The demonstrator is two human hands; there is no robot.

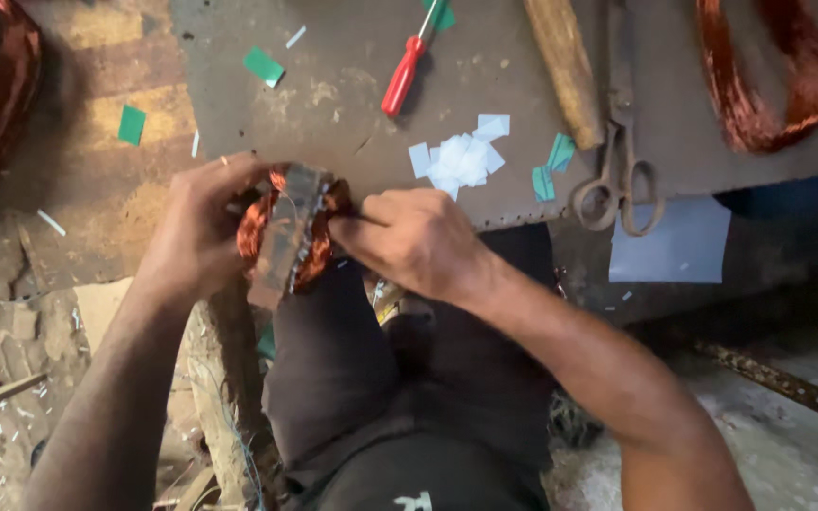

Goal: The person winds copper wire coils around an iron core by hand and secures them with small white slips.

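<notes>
Seated low at a worn grey metal worktop (333,104), a person grips a small motor stator of stacked grey steel plates wound with shiny copper wire (291,232), just left of the frame's centre, above the lap. The left hand (196,232) is curled closed around the stator's left side, fingers wrapped over its top. The right hand (414,241) is pinched nearly shut against the copper coil on the stator's right side; whether it holds anything between the fingertips cannot be told. Behind the hands, on the scuffed worktop, lie a red-handled screwdriver (404,71), a loose heap of small white paper squares (461,156), scattered green paper slips (264,66), a rough wooden handle (565,66) and rusty, dull iron scissors (617,180). A thick loop of bare copper wire (769,95) curls at the upper right. A pale blue-grey sheet (674,246) hangs below the worktop's edge.
</notes>
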